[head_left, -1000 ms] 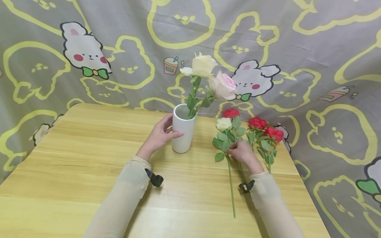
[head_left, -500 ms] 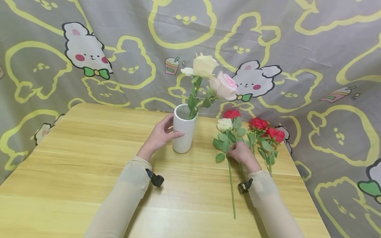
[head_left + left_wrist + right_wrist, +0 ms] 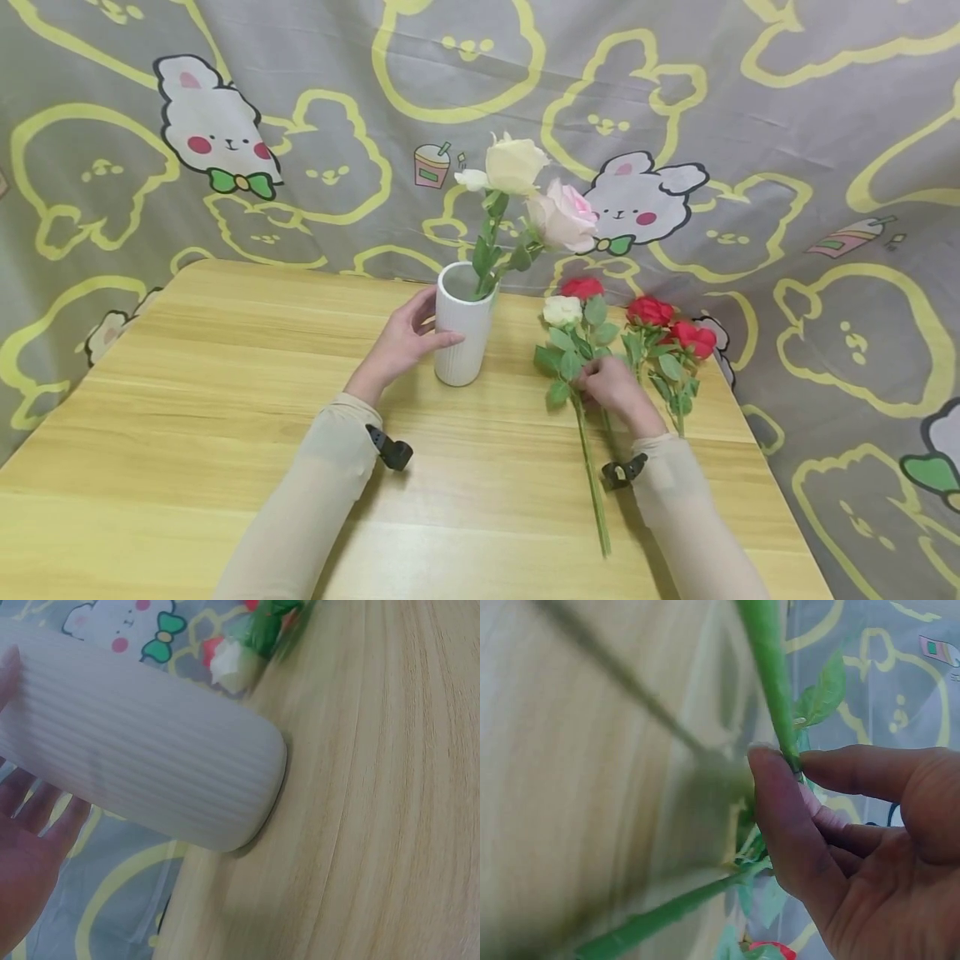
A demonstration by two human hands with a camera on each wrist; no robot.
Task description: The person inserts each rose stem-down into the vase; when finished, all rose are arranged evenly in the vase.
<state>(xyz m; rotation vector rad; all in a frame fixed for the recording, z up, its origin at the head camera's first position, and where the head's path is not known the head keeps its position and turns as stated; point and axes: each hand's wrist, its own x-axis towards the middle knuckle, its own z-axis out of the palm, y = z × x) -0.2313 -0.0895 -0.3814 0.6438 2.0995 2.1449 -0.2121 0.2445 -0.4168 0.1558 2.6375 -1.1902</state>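
My left hand holds the ribbed white vase from its left side, thumb across the front and fingers behind. The vase stands upright on the table. A cream rose and a pale pink rose lean to the right out of its mouth. To the right, my right hand pinches the green stem of a small white rose between thumb and forefinger. In the right wrist view, another stem runs below the fingers.
A red rose lies behind the white one. Two more red roses lie farther right, near the table's right edge. A grey cartoon-print cloth hangs behind the wooden table.
The pinched white rose has turned slightly: its bloom shifts a little left and its stem's lower end swings right. My left hand and the vase stay in place.
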